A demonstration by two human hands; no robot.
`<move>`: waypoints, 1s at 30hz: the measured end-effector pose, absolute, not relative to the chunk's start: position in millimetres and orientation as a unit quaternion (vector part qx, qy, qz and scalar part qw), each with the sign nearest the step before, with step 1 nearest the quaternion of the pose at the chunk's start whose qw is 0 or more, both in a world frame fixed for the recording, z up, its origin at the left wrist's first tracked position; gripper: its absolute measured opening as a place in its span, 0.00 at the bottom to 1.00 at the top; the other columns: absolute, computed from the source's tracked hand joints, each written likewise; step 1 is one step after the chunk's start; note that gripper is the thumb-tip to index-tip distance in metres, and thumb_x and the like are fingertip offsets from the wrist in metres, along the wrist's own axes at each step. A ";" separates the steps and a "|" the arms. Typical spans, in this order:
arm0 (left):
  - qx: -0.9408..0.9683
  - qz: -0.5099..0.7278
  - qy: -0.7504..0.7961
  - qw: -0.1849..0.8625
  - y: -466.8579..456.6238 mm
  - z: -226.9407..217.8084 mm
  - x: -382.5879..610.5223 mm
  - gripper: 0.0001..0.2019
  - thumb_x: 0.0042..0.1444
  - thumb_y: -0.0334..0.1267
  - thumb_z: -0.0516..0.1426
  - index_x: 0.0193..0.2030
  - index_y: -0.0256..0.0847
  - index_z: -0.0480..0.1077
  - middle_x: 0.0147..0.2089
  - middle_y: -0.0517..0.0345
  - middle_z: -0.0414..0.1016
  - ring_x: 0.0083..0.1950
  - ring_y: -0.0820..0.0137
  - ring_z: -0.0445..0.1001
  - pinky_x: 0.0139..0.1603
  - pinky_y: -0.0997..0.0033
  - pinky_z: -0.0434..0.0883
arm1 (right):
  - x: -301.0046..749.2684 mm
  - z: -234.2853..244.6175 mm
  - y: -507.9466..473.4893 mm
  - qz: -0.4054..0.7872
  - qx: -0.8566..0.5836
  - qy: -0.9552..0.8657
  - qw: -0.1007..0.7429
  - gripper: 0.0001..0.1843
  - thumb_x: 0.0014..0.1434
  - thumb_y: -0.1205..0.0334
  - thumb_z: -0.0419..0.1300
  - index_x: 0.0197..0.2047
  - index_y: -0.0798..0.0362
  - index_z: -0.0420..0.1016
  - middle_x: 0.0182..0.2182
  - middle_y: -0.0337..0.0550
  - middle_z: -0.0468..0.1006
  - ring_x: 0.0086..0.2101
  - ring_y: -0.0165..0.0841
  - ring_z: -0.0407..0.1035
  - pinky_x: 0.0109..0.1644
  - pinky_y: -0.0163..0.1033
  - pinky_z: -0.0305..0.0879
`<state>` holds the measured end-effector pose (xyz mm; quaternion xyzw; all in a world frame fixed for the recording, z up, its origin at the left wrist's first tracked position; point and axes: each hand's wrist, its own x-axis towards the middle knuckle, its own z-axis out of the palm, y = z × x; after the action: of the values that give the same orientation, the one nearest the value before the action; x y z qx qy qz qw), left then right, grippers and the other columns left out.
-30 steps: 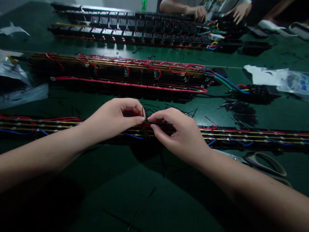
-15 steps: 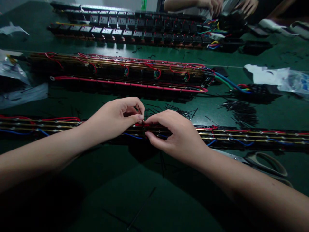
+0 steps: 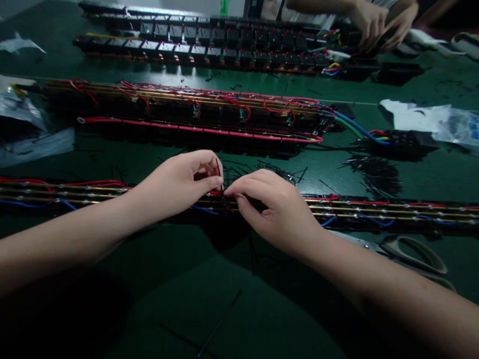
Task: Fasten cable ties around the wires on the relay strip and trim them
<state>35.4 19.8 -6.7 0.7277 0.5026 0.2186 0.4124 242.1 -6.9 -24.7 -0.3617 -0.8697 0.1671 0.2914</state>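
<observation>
Just above the nearest strip assembly [image 3: 374, 209], with its brass rails and red and blue wires, both hands meet at the middle. A thin black cable tie [image 3: 219, 172] stands up between the thumb and forefinger of my left hand [image 3: 187, 177], which is closed on it. My right hand [image 3: 271, 199] touches the strip from the right, thumb and forefinger pinched together at the tie's lower part. The exact spot under those fingertips is too small and dark to make out. A red wire [image 3: 215, 192] runs beneath my left fingertips.
Loose cable ties [image 3: 374, 174] lie in a pile behind the strip. Scissors [image 3: 415, 254] rest at the right, partly under my forearm. Further back is another wired assembly [image 3: 202, 129], then rows of black blocks [image 3: 181, 50]. A co-worker's hands [image 3: 381, 25] work at the far right.
My right thumb has moved up to meet the forefinger, closing the gap between them. My left hand has barely shifted. The co-worker's hands have moved right and down.
</observation>
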 end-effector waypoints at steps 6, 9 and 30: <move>0.716 0.227 0.497 0.435 20.6 -8.6 35.6 0.06 0.55 0.41 0.58 0.35 0.41 0.70 0.28 0.64 0.73 0.30 0.72 0.71 0.32 0.72 0.65 | 241.3 -28.6 -8.6 0.144 -0.338 -0.878 0.308 0.12 0.63 0.72 0.55 0.41 0.55 0.80 0.39 0.47 0.84 0.41 0.38 0.74 0.47 0.45 0.71; 0.719 0.226 0.496 0.431 20.5 -8.3 35.3 0.06 0.55 0.41 0.58 0.34 0.41 0.70 0.28 0.65 0.72 0.30 0.72 0.70 0.31 0.73 0.64 | 241.4 -28.8 -9.2 0.150 -0.339 -0.876 0.310 0.12 0.63 0.72 0.55 0.41 0.53 0.79 0.39 0.46 0.84 0.40 0.38 0.74 0.48 0.45 0.71; 0.715 0.236 0.483 0.447 17.9 -5.8 37.1 0.04 0.56 0.38 0.56 0.35 0.42 0.70 0.30 0.63 0.77 0.33 0.70 0.76 0.36 0.72 0.68 | 240.8 -25.4 -11.1 0.164 -0.348 -0.872 0.302 0.11 0.64 0.71 0.54 0.41 0.53 0.78 0.38 0.46 0.83 0.39 0.36 0.74 0.46 0.43 0.70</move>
<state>37.1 17.9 -5.8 0.7149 0.4833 0.2362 0.4468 240.8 -11.1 -25.4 -0.3483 -0.8722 0.1637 0.3019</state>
